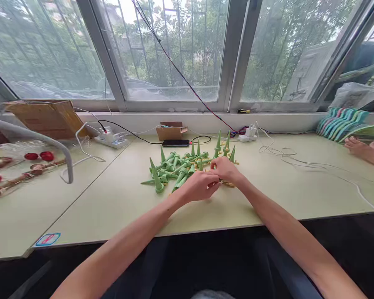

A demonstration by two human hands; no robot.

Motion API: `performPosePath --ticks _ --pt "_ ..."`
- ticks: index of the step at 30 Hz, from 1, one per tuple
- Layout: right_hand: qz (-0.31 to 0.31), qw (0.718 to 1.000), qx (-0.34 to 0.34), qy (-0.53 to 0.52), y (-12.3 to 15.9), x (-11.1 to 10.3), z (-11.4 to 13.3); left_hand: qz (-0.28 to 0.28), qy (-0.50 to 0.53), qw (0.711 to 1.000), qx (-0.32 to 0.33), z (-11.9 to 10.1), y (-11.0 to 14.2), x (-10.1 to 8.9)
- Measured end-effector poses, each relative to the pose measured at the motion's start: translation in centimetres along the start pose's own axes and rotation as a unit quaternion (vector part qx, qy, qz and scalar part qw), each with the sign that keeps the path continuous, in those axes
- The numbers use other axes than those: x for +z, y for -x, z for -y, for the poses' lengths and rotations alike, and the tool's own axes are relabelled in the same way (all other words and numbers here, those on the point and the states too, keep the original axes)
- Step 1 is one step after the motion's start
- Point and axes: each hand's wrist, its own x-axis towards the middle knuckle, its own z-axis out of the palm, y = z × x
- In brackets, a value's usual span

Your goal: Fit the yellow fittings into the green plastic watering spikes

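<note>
My left hand (202, 185) and my right hand (225, 169) meet at the near right side of a pile of green plastic spikes (174, 166). Fingers of both hands are closed in a pinch, and what they hold is hidden behind them. The cone-shaped spikes have collared ends; many lie on their sides, while a few, such as one green spike (157, 181), stand point up. Beyond my right hand, several upright spikes (218, 145) stand among small yellow plastic pieces (237, 162). More yellow pieces lie beside and under my hands.
Behind the pile are a black phone (175, 143) and an open cardboard box (171, 132). Power strips (112, 141) and white cables (286, 154) lie along the back. Another person's hand (361, 148) is near teal hangers (341, 124) at right. A grey metal tube (50, 139) arches at left.
</note>
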Motion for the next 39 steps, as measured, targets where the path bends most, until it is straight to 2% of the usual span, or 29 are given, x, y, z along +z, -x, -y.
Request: performPosePath --ticks 18,26,31,36,39 --pt "0.016 0.999 -0.033 0.013 0.0 -0.1 0.2 0.006 -0.009 1.0 0.002 -0.4 0.0 -0.2" --pt "-0.043 0.998 -0.037 -0.026 -0.3 0.6 -0.3 0.001 -0.018 1.0 -0.003 -0.3 0.0 -0.2" --pt "-0.08 0.993 -0.035 -0.074 -0.6 1.0 -0.8 -0.067 -0.009 0.998 -0.017 -0.3 -0.2 -0.4" --pt "-0.097 0.981 -0.05 -0.161 -0.6 0.9 -0.6 -0.189 -0.002 0.98 -0.054 0.2 -0.5 -0.6" --pt "-0.129 0.972 -0.06 -0.186 -0.5 0.7 -0.3 -0.259 0.003 0.962 -0.084 0.5 -0.6 -0.8"
